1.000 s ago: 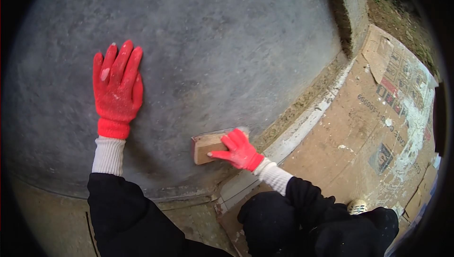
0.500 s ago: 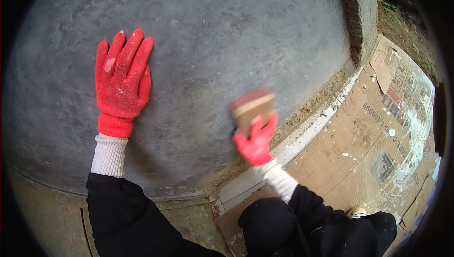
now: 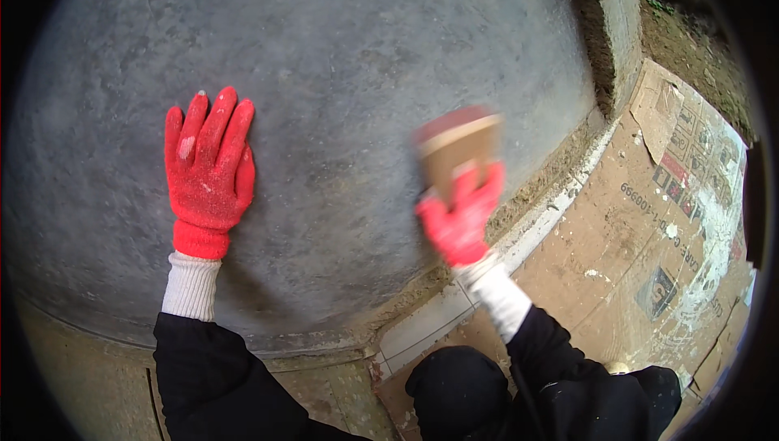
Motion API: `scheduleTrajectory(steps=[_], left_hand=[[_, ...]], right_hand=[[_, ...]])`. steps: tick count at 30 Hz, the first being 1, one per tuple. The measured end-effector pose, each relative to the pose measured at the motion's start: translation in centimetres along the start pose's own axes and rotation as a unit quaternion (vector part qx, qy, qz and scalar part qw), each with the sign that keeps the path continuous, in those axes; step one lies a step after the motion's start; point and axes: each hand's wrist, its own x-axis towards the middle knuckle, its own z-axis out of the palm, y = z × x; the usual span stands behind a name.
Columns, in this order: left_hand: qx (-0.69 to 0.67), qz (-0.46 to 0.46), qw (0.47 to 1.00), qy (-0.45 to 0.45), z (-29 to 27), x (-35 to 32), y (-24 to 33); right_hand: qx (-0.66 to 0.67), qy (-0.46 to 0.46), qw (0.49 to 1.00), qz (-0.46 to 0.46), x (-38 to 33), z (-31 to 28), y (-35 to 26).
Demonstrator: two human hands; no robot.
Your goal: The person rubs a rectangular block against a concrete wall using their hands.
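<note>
Wooden block (image 3: 456, 150): over right part of grey slab (image 3: 333, 60), blurred, contact unclear | left hand (image 3: 209, 181): red-gloved, palm-down flat on slab, fingers slightly apart | right hand (image 3: 465, 218): grips block's near end | cardboard (image 3: 596, 230): farther right, white-splattered

Right side blurred, edges clipped
Right hand (image 3: 462, 218) and block (image 3: 461, 150) smeared by motion; block's underside hidden, contact with grey slab (image 3: 341, 60) unclear; left hand (image 3: 209, 169) hides its own palm; slab cut off at top, left sleeve (image 3: 215, 376) at bottom; cardboard (image 3: 584, 279) clipped at right; pale patch (image 3: 617, 368) by black clothing (image 3: 613, 408) too small to identify
</note>
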Motion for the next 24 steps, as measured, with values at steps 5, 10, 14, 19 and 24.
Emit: scheduleTrajectory(steps=[5, 10, 14, 19, 24], left_hand=[[-0.008, 0.005, 1.000, -0.004, 0.1, 0.0, 0.1], [-0.001, 0.007, 1.000, -0.020, -0.7, -0.5, -0.8], [-0.017, 0.019, 0.998, 0.054, 0.0, -0.5, -0.5], [-0.047, 0.018, 0.992, 0.114, 0.0, -1.0, -1.1], [-0.021, 0.005, 0.999, 0.048, -0.5, -1.5, -1.5]], right_hand=[[0.091, -0.240, 0.928, -0.269, -1.2, 1.0, -3.8], [-0.056, 0.069, 0.996, 0.020, 10.2, -0.6, 0.1], [-0.093, 0.154, 0.982, 0.065, 11.8, -0.5, 0.3], [0.142, -0.134, 0.980, -0.042, 2.4, 3.0, -9.4], [0.043, -0.107, 0.986, -0.118, 7.7, 0.2, -7.0]])
